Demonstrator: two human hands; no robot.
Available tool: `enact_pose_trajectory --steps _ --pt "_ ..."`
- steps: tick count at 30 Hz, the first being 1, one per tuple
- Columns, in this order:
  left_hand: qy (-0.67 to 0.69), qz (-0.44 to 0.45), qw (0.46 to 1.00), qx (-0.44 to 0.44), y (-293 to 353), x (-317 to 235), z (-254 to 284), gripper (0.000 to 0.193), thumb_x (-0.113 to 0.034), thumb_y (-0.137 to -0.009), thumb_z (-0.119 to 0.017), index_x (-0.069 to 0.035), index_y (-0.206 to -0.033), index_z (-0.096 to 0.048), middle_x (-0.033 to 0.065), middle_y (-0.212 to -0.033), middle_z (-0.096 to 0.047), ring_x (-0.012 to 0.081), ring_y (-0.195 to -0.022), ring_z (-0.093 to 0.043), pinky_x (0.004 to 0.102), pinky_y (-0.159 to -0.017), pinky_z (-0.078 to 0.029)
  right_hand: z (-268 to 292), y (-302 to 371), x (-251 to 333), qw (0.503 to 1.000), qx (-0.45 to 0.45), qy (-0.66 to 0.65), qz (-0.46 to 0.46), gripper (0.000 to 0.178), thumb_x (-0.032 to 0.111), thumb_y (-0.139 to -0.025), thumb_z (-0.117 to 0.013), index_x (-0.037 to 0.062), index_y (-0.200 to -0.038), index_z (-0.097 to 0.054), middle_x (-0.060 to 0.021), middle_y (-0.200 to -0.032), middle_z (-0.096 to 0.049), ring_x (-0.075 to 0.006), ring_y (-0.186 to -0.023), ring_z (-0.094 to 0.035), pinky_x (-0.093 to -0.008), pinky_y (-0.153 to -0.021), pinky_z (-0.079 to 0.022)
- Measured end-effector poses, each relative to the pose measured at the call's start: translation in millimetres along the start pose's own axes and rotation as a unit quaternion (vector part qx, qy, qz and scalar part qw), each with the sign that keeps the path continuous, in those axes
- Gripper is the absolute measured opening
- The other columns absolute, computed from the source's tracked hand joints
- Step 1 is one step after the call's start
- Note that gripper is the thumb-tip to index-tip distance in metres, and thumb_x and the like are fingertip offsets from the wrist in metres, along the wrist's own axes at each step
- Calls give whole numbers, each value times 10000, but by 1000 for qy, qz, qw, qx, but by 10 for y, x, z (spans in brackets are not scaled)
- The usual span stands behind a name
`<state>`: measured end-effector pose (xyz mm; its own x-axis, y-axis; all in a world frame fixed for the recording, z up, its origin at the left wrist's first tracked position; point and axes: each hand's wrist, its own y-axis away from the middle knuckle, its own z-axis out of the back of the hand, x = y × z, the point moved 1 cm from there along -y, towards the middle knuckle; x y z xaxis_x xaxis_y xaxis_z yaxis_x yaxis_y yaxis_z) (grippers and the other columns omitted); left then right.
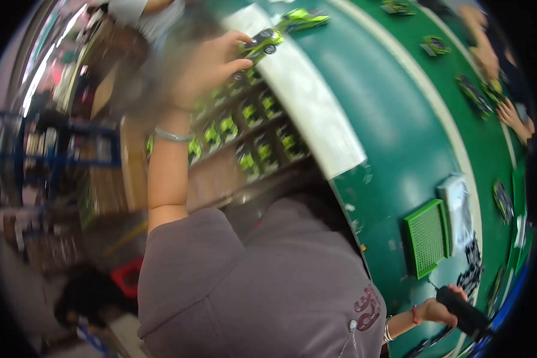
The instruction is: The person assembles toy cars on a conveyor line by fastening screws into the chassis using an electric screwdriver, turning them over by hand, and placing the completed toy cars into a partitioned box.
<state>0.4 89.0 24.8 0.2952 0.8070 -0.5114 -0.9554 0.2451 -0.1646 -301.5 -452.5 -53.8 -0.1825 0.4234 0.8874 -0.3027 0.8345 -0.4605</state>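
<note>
At the upper left, my left hand [206,65] is closed around a small green-and-black toy car [267,40], held between thumb and fingers above the table's white edge strip. Beneath that arm lies a divided box [212,179] with several green toy cars in its compartments. My right hand [437,311], at the lower right, grips a black electric screwdriver [464,311] whose thin bit points toward a green perforated basket [426,238]. A larger green toy car [304,19] rests on the table beyond my left hand.
A white tray or package [457,209] stands beside the basket, with black parts [471,265] close by. Toy cars sit along the green belt [423,77] at the right. Another person's hand [510,116] is at a car there. Cartons [104,191] stand at left.
</note>
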Motion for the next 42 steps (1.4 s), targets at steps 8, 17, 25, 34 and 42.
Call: enact_pose_trajectory --steps 8,17,25,34,42 --pt "-6 405 914 -32 2472 1548 -129 327 -180 -758 -689 -58 -1013 -524 1 -640 -532 83 -490 -474 242 -435 -383 -116 -13 -92 993 11 -116 7 730 731 -753 -268 41 -862 -479 -89 -663 -482 -196 -541 -470 -295 -509 -409" --pt "-22 488 854 177 2350 1619 -1245 489 -411 -696 -701 -11 -940 -561 149 -845 -618 301 -703 -583 392 -632 -476 82 -26 -49 1000 14 2 0 968 880 -599 -296 -31 -865 -490 -123 -724 -478 -216 -634 -474 -314 -613 -435" --pt "93 398 868 283 1336 816 -770 428 -329 -907 -466 -8 -663 -611 90 -659 -626 119 -579 -609 220 -523 -452 -31 111 -180 996 2 -85 3 927 863 -628 -314 -16 -872 -478 -90 -680 -493 -176 -588 -495 -275 -527 -437" --pt "135 -423 860 251 -720 -2727 -1638 173 -115 -784 -625 3 -908 -601 155 -887 -620 317 -834 -589 340 -737 -461 34 177 6 994 -21 -100 -38 884 849 -624 -362 -7 -831 -443 -83 -666 -478 -159 -551 -494 -257 -512 -422" --pt "114 -552 796 221 -1350 -4647 -3749 358 -238 -759 -649 -62 -1057 -555 162 -1015 -538 328 -963 -524 393 -852 -436 -43 122 8 987 -17 -151 -53 877 858 -616 -349 11 -825 -438 -75 -640 -468 -152 -525 -484 -260 -467 -422"
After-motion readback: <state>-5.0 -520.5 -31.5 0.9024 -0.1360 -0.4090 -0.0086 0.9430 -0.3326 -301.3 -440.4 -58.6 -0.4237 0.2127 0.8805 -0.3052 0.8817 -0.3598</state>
